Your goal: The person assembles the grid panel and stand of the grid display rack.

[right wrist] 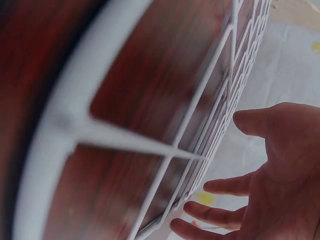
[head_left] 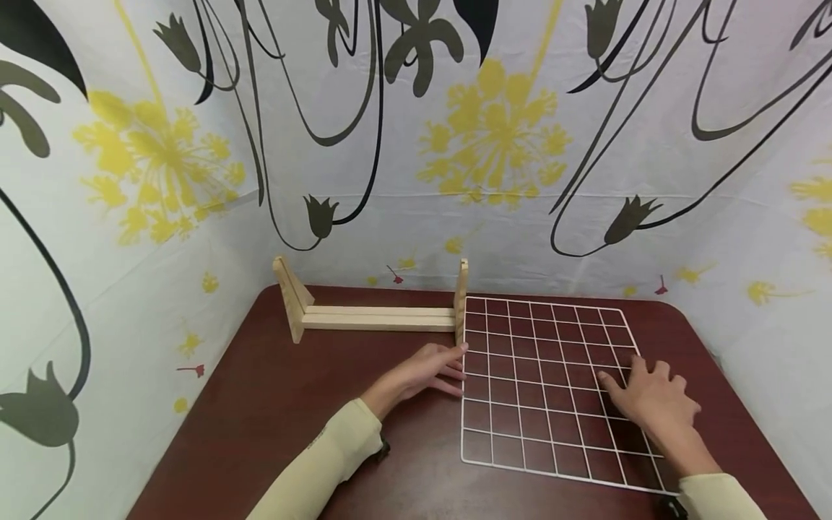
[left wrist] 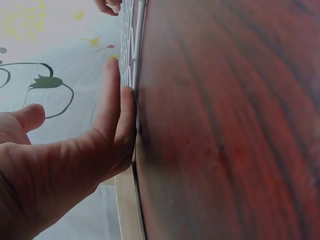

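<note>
A white wire grid (head_left: pixel 546 391) lies on the dark red table, its left edge next to the wooden stand (head_left: pixel 380 319). My left hand (head_left: pixel 422 372) is at that left edge with fingers extended; in the left wrist view the hand (left wrist: pixel 75 150) has its fingertips beside the grid's rim. Over the grid's right side is my right hand (head_left: pixel 656 401), fingers spread. The right wrist view shows this hand (right wrist: pixel 280 175) with relaxed fingers and nothing in them, the grid (right wrist: pixel 172 151) beside it. Whether its fingertips touch the wires I cannot tell.
The wooden stand has two upright ends joined by a low crossbar, near the back left of the table (head_left: pixel 273 404). Behind and to both sides hangs patterned white fabric (head_left: pixel 390 166) with flowers, close to the table's edges.
</note>
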Tool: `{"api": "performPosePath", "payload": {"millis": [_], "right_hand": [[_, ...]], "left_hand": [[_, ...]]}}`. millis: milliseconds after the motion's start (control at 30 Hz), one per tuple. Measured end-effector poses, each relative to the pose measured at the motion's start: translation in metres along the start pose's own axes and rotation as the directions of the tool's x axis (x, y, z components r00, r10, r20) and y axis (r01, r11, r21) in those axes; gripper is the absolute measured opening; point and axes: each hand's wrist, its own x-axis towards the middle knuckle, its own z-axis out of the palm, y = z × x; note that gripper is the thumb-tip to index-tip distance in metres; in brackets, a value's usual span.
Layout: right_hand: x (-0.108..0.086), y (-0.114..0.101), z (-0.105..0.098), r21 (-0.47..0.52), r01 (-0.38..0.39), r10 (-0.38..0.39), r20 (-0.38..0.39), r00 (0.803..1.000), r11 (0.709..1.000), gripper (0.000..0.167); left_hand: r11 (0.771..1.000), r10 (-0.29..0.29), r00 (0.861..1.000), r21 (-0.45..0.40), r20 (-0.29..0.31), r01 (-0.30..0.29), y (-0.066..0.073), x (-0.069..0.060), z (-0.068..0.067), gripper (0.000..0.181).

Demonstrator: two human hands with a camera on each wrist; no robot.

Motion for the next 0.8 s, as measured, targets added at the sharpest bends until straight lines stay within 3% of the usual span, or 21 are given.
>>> {"api": "performPosePath", "payload": {"millis": [167,367,500,667,800], "right_hand": [[0.005,0.010,-0.003,0.010,-0.037,0.037,0.036,0.999,0.999,0.107],[0.014,0.020,-0.009,0.042,-0.039,0.038,0.022,0.999,0.998,0.093],[0.021,0.029,-0.017,0.039,-0.013,0.010,0.063,0.998,0.999,0.069],[0.029,0.042,-0.023,0.043,0.027,-0.031,0.102,0.994,0.999,0.023],[0.035,0.045,-0.025,0.056,0.032,-0.038,0.102,0.994,0.998,0.015]], "left_hand": [[1.000,-0.002,1.000,0.007,0.004,0.002,-0.001,0.002,0.001,0.070],[0.997,-0.016,1.000,0.073,-0.016,0.018,0.002,0.008,0.004,0.070],[0.988,-0.028,0.998,0.152,-0.052,0.036,0.006,0.012,0.004,0.065],[0.968,-0.058,0.994,0.240,-0.089,0.078,0.010,0.015,0.001,0.065],[0.961,-0.061,0.991,0.260,-0.116,0.090,0.011,0.016,0.000,0.066]]}}
